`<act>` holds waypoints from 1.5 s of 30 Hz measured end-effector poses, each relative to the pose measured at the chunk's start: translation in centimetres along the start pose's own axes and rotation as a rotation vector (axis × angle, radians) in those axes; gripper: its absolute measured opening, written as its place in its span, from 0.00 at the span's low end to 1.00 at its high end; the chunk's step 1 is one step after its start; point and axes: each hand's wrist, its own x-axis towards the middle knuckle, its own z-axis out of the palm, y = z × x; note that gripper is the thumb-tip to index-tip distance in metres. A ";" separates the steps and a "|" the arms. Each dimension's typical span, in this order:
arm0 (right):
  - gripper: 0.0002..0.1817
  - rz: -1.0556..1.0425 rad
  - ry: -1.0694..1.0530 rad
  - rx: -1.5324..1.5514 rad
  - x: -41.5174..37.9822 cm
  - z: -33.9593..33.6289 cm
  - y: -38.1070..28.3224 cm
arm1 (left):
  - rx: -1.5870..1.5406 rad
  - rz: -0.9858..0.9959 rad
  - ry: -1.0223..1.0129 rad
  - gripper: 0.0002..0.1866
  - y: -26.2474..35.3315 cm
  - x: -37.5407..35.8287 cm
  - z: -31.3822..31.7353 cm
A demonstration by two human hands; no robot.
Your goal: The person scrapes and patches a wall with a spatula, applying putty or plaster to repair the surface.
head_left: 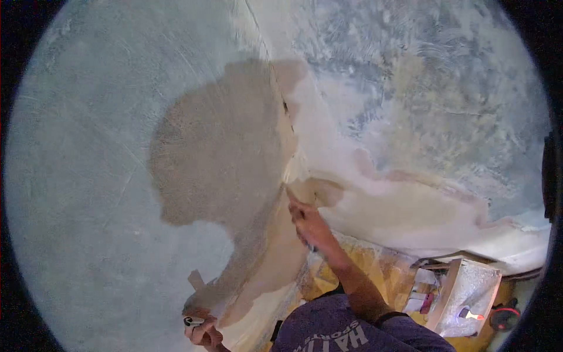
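My right hand [308,224] is raised to the corner where the walls meet, its fingers closed round a tool whose dark handle end shows below the palm. Fresh pale plaster [296,168] lies on the corner just above the fingertips. Low at the left, my left hand [203,333] is closed on a tool with a white and black handle [193,321], beside the grey-blue wall [88,234]. The tool's blade is hard to make out. A dark crack [285,107] runs up the corner above the plaster.
A box with a silvery top [469,293] stands at the lower right, with a red-and-white brush-like item [471,315] on it. Beside it are a pink object [427,303] and a round black and red object [504,317]. Patterned yellow-brown floor [375,267] shows below.
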 end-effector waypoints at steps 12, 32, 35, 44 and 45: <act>0.25 0.107 0.103 0.072 -0.1 -0.4 -1.5 | -0.248 -0.077 -0.370 0.03 4.7 -2.9 1.3; 0.14 0.023 -0.180 0.657 -15.5 2.6 28.5 | -0.541 -0.243 -0.341 0.09 3.7 -7.0 -2.2; 0.12 -0.312 -0.305 -0.230 -20.4 0.8 29.1 | -0.516 -0.205 -0.312 0.08 2.8 -8.5 -2.5; 0.12 -0.054 0.034 0.141 -19.0 -0.5 21.7 | -0.446 -0.362 -0.160 0.10 0.4 -8.8 -3.1; 0.13 -0.078 0.043 0.195 -19.0 -0.6 19.9 | -0.442 -0.378 -0.139 0.12 0.0 -8.9 -3.1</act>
